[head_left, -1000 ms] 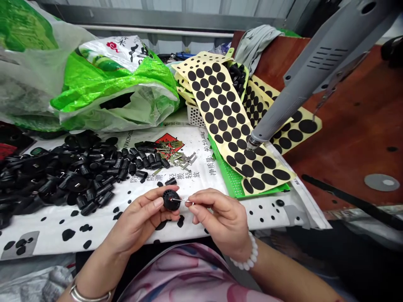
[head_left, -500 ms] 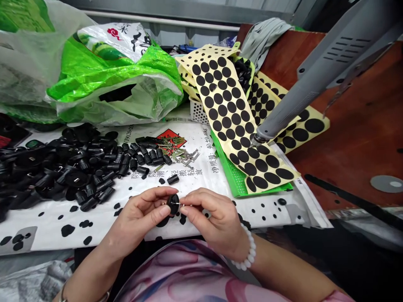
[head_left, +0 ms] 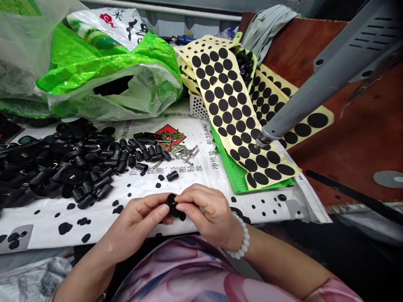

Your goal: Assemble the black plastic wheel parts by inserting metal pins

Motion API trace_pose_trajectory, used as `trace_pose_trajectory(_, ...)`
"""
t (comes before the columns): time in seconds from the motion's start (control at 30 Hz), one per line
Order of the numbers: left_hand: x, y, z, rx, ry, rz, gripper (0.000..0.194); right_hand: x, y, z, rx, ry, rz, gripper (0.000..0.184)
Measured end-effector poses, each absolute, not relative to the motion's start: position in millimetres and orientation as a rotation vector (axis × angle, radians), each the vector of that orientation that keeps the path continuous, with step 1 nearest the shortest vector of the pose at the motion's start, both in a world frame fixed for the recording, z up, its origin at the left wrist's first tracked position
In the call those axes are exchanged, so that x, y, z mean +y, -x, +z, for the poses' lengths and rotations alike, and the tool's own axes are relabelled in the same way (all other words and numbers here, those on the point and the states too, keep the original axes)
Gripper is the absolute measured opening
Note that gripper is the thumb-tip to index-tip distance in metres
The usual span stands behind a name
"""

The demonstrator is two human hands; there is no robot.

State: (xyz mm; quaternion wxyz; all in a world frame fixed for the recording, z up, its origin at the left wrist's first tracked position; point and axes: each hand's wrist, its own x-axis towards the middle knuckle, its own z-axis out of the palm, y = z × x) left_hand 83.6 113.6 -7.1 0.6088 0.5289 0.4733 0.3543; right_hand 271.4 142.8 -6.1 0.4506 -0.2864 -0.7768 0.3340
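Black part [head_left: 171,199] partly behind fingers [head_left: 160,210]

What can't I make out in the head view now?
In the head view:
Black part: far side, hidden by the left hand.
Thin piece in the right hand: too small, mostly finger-covered.
Grey tool: upper end, cut off at top right.
Metal strips: overlapping, too small to count.

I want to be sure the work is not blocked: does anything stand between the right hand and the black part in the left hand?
Nothing visible does: the right hand is right at the black part, held by the left hand. The nearest loose black cylinder lies beyond both hands, not between them.
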Motion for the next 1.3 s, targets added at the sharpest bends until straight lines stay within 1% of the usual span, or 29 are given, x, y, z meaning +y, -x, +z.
trace_pose_trajectory(0.1,111.6,-82.6,-4.9,1.137,-1.424,0.775,0.032,142.0,-270.6,-8.1,-1.912,0.736,0.889,0.009)
trace_pose_trajectory(0.2,112.1,-82.6,-10.0,1.246,-1.665,0.802,0.029,140.6,-267.5,-12.1,-1.925,0.743,0.907,0.009)
trace_pose_trajectory(0.37,112.4,-81.9,-16.6,1.315,-1.697,0.843,0.03,141.8,-271.7,-12.7,-2.028,0.717,0.799,0.012)
trace_pose_trajectory(0.47,111.2,-82.5,-13.3,1.306,-1.695,0.868,0.028,146.1,-278.8,-9.8,-2.147,0.67,0.747,0.041)
trace_pose_trajectory(0.5,110.7,-83.1,-11.9,1.299,-1.689,0.87,0.028,147.8,-280.5,-9.1,-2.193,0.652,0.741,0.046)
trace_pose_trajectory(0.53,110.3,-83.8,-10.7,1.288,-1.683,0.864,0.028,149.3,-281.7,-8.6,-2.238,0.633,0.734,0.047)
trace_pose_trajectory(0.67,109.0,-86.8,-9.0,1.275,-1.693,0.852,0.026,152.7,-281.7,-8.0,-2.272,0.61,0.734,0.038)
trace_pose_trajectory(0.8,108.5,-88.3,-10.9,1.312,-1.757,0.942,0.022,150.5,-280.7,-7.3,-2.17,0.657,0.778,0.039)
trace_pose_trajectory(0.97,108.0,-90.4,-13.9,1.351,-1.886,1.048,0.028,142.0,-277.3,-6.5,-2.096,0.722,0.78,0.034)
trace_pose_trajectory(1.1,108.0,-92.0,-14.3,1.38,-1.938,1.081,0.029,136.9,-272.8,-8.0,-2.056,0.746,0.722,0.037)
trace_pose_trajectory(1.3,109.2,-89.3,-17.8,1.365,-2.043,1.01,0.029,137.3,-269.9,-10.7,-2.17,0.709,0.671,0.042)
